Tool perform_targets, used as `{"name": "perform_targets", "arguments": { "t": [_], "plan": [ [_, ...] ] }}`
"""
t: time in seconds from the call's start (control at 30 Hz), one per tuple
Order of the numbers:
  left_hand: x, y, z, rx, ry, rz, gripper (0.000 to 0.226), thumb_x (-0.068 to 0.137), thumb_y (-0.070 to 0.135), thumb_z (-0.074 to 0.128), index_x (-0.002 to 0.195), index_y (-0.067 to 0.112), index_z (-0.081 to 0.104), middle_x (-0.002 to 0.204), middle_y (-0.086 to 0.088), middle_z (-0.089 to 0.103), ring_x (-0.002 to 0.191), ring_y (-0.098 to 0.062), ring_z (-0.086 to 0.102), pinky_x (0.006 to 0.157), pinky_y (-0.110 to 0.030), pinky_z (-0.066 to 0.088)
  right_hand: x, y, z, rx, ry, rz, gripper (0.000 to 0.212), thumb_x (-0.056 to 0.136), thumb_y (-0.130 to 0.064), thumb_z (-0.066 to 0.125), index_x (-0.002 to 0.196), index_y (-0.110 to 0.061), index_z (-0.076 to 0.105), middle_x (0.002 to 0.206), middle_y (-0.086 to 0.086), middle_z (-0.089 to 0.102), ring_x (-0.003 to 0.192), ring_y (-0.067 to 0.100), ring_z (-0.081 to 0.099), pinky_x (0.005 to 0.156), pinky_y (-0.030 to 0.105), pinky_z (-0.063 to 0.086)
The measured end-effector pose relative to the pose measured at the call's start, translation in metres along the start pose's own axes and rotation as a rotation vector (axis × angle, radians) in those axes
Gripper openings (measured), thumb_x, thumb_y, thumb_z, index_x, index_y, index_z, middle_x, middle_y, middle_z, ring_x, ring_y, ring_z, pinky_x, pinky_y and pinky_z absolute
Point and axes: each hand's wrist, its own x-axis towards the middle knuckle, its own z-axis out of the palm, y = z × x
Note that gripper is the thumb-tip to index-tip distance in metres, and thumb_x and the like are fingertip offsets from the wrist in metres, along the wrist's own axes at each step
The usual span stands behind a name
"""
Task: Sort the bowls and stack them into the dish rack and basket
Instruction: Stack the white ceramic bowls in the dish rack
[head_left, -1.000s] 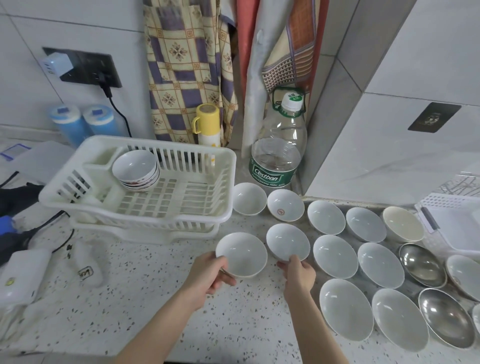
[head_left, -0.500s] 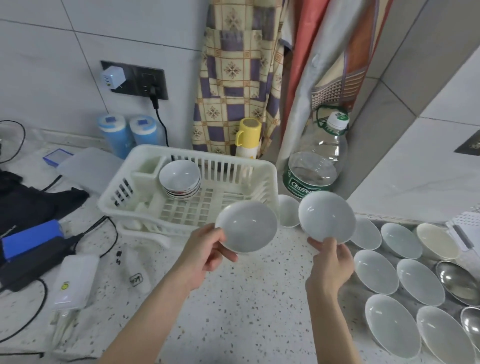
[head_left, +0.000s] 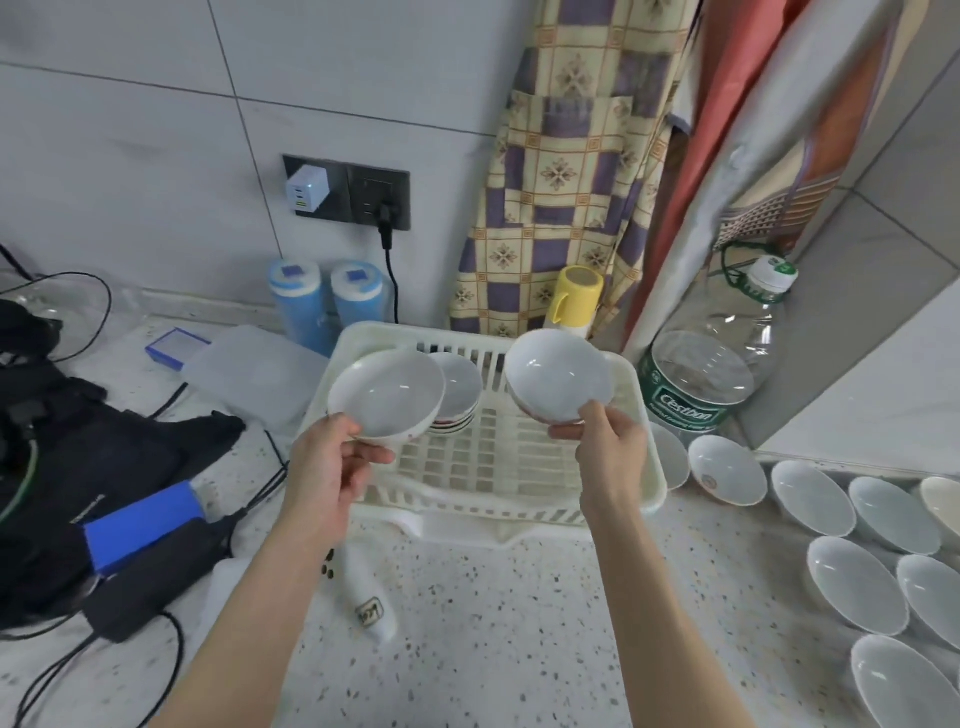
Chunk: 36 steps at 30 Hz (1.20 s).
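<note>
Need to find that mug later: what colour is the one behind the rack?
Yellow mug, seen in the head view.

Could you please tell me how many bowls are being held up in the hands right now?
2. The left hand grips one white bowl and the right hand grips another, both held above the dish rack.

water bottle (head_left: 712, 364) | yellow mug (head_left: 576, 299) | blue canisters (head_left: 326, 306) | charger (head_left: 307, 189)
</note>
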Motion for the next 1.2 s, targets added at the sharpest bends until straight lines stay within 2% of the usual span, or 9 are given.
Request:
{"name": "perform_targets", "arguments": {
  "t": [0.13, 0.27, 0.6, 0.73, 0.87, 1.03, 1.2],
  "plan": [
    [0.019, 0.009, -0.009, -0.069, 0.028, 0.019, 0.013, 0.091, 0.012, 0.046, 0.097, 0.006, 0.057, 0.051, -0.009, 0.065, 0.030, -0.007, 0.033, 0.027, -0.016, 0.021, 0.010, -0.010, 0.035, -0.144, -0.109, -0.021, 0.023, 0.089, -0.022, 0.047, 0.079, -0.014, 0.067, 0.059, 0.001, 0.072, 0.066, 0.009, 0.058, 0.057, 0.028, 0.038],
    [0.033, 0.008, -0.009, -0.105, 0.032, -0.013, 0.010, 0.092, 0.014, 0.046, 0.092, 0.008, 0.055, 0.052, -0.009, 0.065, 0.029, -0.007, 0.032, 0.027, -0.016, 0.018, 0.021, -0.007, 0.064, -0.247, -0.183, 0.013, 0.028, 0.090, -0.020, 0.044, 0.085, -0.007, 0.069, 0.058, 0.002, 0.072, 0.066, 0.012, 0.056, 0.055, 0.026, 0.039],
    [0.053, -0.006, -0.006, -0.127, -0.031, -0.015, 0.018, 0.090, 0.016, 0.047, 0.100, 0.010, 0.061, 0.055, -0.009, 0.065, 0.031, -0.008, 0.032, 0.029, -0.016, 0.022, 0.035, 0.011, 0.066, -0.228, -0.130, 0.046, 0.023, 0.089, -0.018, 0.043, 0.080, -0.014, 0.063, 0.055, 0.000, 0.070, 0.059, 0.012, 0.046, 0.054, 0.026, 0.038],
    [0.056, -0.007, -0.002, -0.113, -0.049, -0.003, 0.019, 0.088, 0.017, 0.047, 0.098, 0.009, 0.060, 0.056, -0.010, 0.065, 0.031, -0.008, 0.031, 0.029, -0.017, 0.021, 0.044, 0.018, 0.055, -0.159, -0.055, 0.084, 0.027, 0.089, -0.018, 0.043, 0.094, -0.008, 0.067, 0.058, 0.002, 0.071, 0.064, 0.011, 0.052, 0.059, 0.029, 0.037],
    [0.058, -0.009, 0.003, -0.086, -0.048, -0.013, 0.018, 0.089, 0.017, 0.047, 0.096, 0.005, 0.059, 0.056, -0.009, 0.065, 0.032, -0.008, 0.033, 0.029, -0.018, 0.022, 0.061, 0.030, 0.046, -0.227, -0.003, 0.131, 0.031, 0.089, -0.018, 0.042, 0.101, -0.002, 0.065, 0.061, 0.002, 0.072, 0.061, 0.011, 0.049, 0.053, 0.027, 0.035],
    [0.060, -0.010, 0.002, -0.080, -0.044, -0.017, 0.019, 0.091, 0.016, 0.047, 0.098, 0.004, 0.058, 0.057, -0.010, 0.065, 0.032, -0.008, 0.034, 0.029, -0.017, 0.022, 0.081, 0.048, 0.039, -0.394, -0.067, 0.274, 0.038, 0.089, -0.014, 0.041, 0.122, -0.002, 0.058, 0.060, 0.004, 0.070, 0.047, 0.007, 0.043, 0.045, 0.023, 0.032],
    [0.060, -0.009, 0.004, -0.066, -0.032, -0.031, 0.019, 0.090, 0.015, 0.047, 0.101, 0.005, 0.059, 0.056, -0.010, 0.065, 0.033, -0.008, 0.034, 0.029, -0.017, 0.023, 0.097, 0.062, 0.042, -0.444, -0.149, 0.426, 0.049, 0.086, -0.001, 0.039, 0.134, 0.004, 0.047, 0.065, 0.011, 0.070, 0.040, 0.009, 0.042, 0.046, 0.024, 0.029]
  ]
}}
